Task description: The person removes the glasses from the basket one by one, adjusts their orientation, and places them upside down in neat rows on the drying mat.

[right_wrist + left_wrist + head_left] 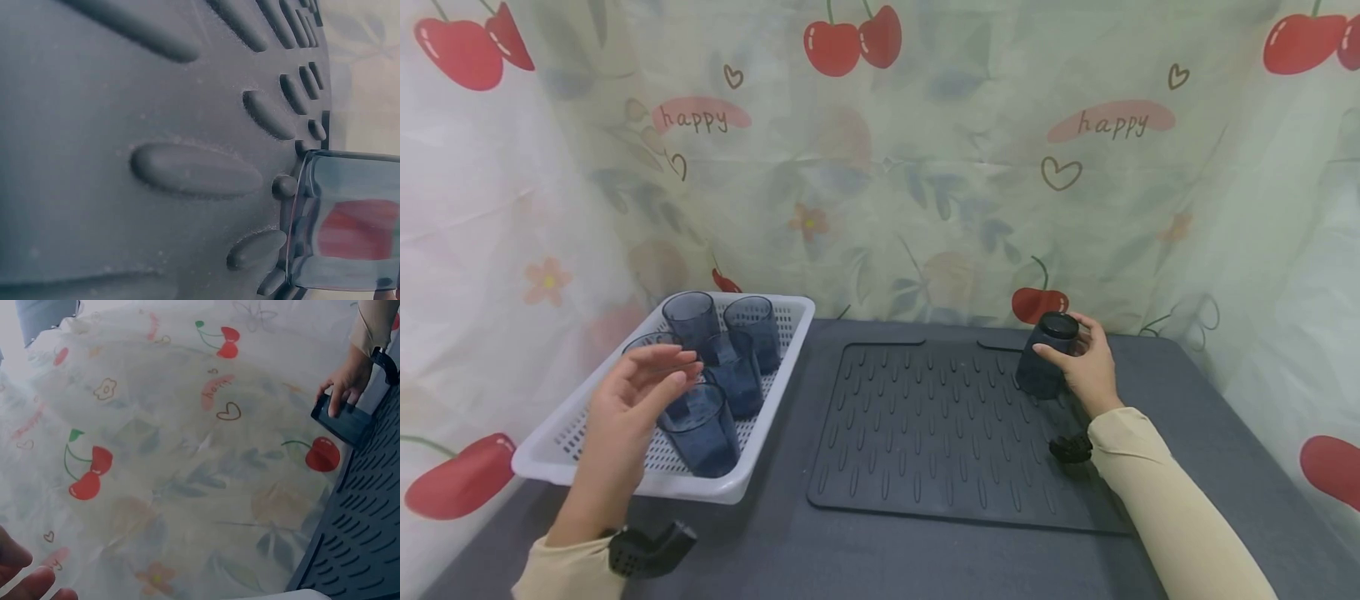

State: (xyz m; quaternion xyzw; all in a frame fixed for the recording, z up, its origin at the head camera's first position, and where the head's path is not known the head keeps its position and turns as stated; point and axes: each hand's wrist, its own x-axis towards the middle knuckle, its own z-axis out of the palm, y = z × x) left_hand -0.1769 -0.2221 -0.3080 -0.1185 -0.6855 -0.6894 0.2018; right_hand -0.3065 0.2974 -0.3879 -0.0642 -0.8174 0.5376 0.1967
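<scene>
Upside down at the far right of the dark ridged drying mat (925, 433), a blue-tinted drinking glass (1037, 372) is gripped by my right hand (1090, 367), thumb in front and fingers behind. In the right wrist view the rim of this glass (350, 219) meets the ridges of the mat (187, 219). My left hand (632, 400) hovers over the white basket (782, 392), fingers loosely bent and holding nothing. Several similar glasses (703, 442) stand upright in the basket, partly hidden behind that hand.
A dark grey cloth (775, 542) covers the table under basket and mat. A cherry-printed curtain (887, 208) hangs close behind and along both sides. Each wrist carries a black camera strap (651, 550).
</scene>
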